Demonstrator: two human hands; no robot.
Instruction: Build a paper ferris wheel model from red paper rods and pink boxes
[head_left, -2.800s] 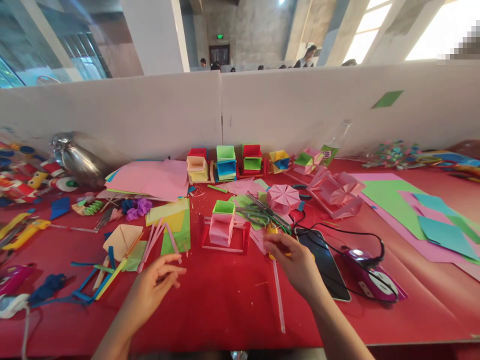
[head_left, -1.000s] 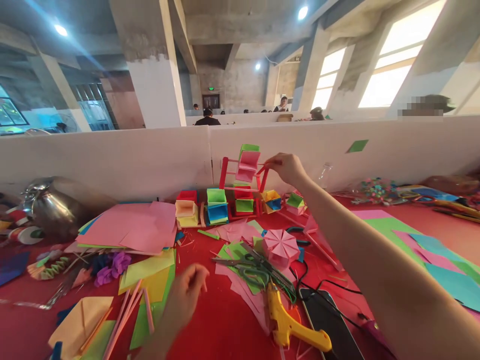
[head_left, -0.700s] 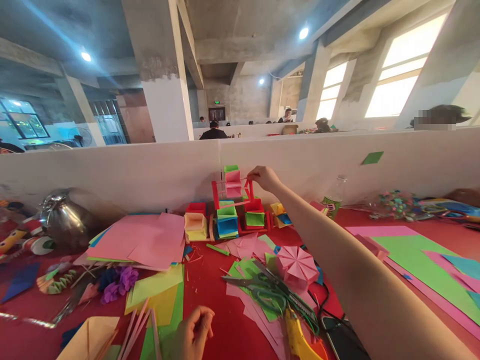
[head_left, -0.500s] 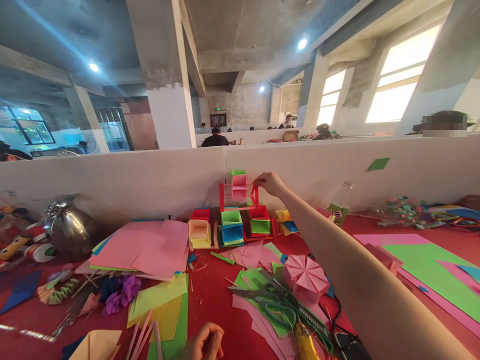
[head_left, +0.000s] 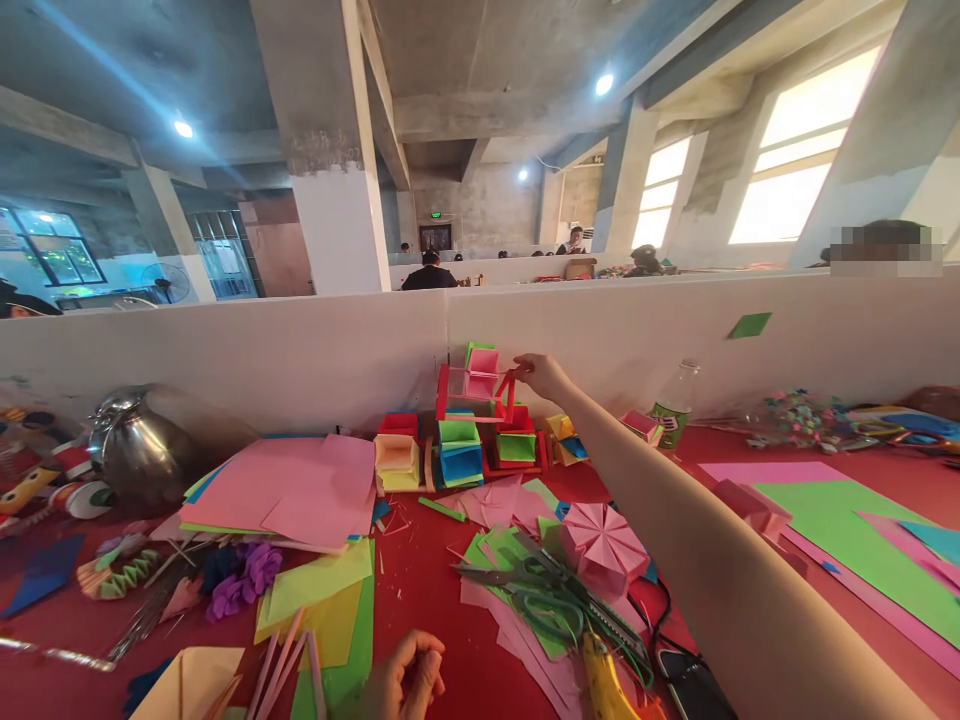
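My right hand (head_left: 541, 375) reaches far across the red table (head_left: 427, 600) and pinches the right side of a red-framed paper model (head_left: 475, 388) with pink and green folded boxes in it. The model sits on top of the row of stacked paper boxes (head_left: 459, 450) against the white partition (head_left: 300, 350). My left hand (head_left: 405, 680) rests loosely curled at the near edge, holding nothing, beside pink paper sticks (head_left: 289, 665) and green paper.
Scissors (head_left: 525, 590), a yellow glue gun (head_left: 600, 680), a phone (head_left: 694, 685) and a pink pleated paper disc (head_left: 604, 545) lie under my right arm. Pink paper sheets (head_left: 289, 490), a metal kettle (head_left: 139, 455), a bottle (head_left: 667, 405) and green sheets (head_left: 847, 520) surround them.
My right hand lifted the red-framed model from the table's middle, carried it to the back and lowered it onto the box stack. My left hand drew back toward me.
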